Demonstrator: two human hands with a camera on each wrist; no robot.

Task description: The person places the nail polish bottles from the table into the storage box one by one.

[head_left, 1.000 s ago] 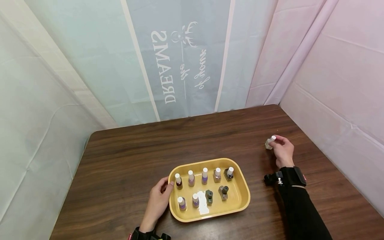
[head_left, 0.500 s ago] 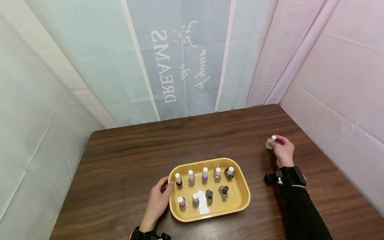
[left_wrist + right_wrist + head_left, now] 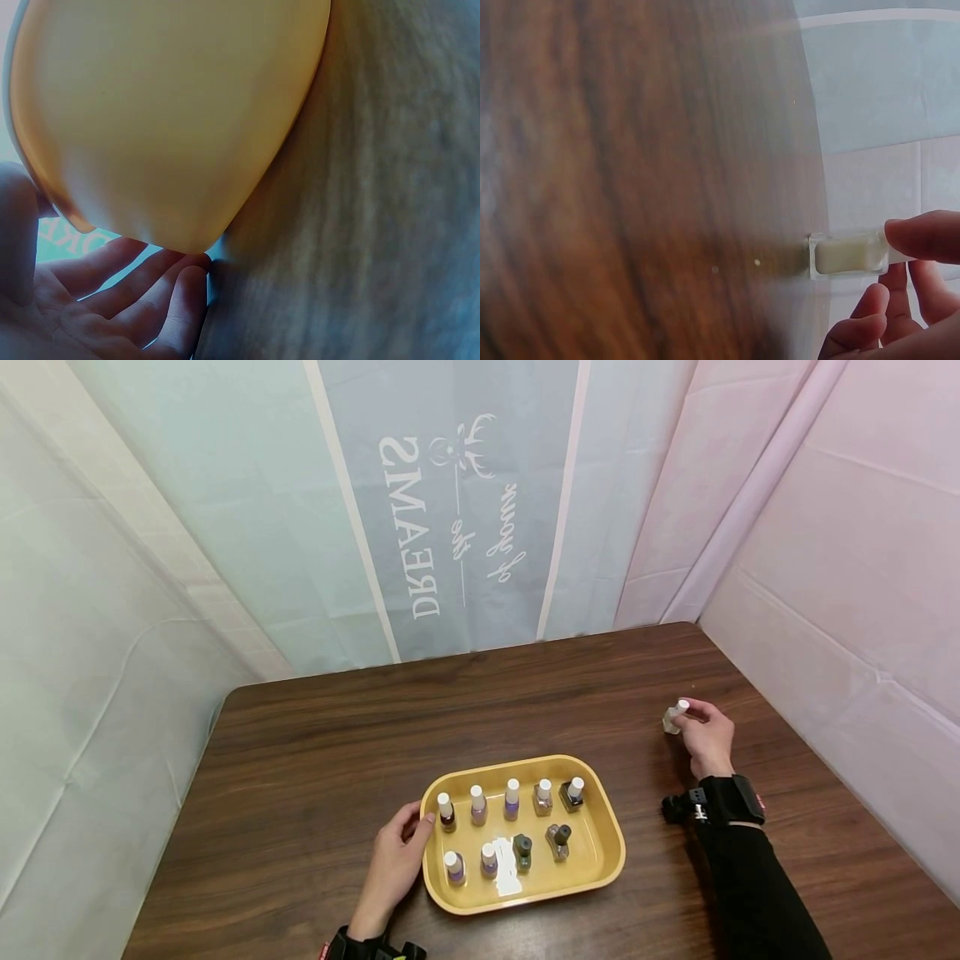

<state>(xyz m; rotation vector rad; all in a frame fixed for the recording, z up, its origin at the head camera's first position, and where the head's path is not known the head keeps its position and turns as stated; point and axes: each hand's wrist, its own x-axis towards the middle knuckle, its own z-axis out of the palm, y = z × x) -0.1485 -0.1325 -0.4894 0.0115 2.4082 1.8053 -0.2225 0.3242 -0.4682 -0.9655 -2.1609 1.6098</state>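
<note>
In the head view my right hand point(image 3: 708, 739) pinches a small nail polish bottle point(image 3: 671, 721) by its white cap at the right of the table. The right wrist view shows clear glass with pale cream polish point(image 3: 849, 255) inside, the thumb on the cap and the bottle's base right at the tabletop. My left hand point(image 3: 400, 858) holds the left end of a yellow tray point(image 3: 611, 843), thumb over the rim and fingers along the outer wall. Seen from the left wrist, the fingers point(image 3: 184, 300) reach to the tray's lower edge. Nail polish bottles point(image 3: 512, 802) stand in two rows inside the tray.
The back row includes a dark bottle point(image 3: 572, 795) with a white cap; two front bottles, one of them green point(image 3: 522, 853), have dark caps. Dark wood forms the tabletop point(image 3: 315, 777). A printed curtain point(image 3: 480, 527) hangs along its back edge, and pale fabric point(image 3: 862, 568) on the right.
</note>
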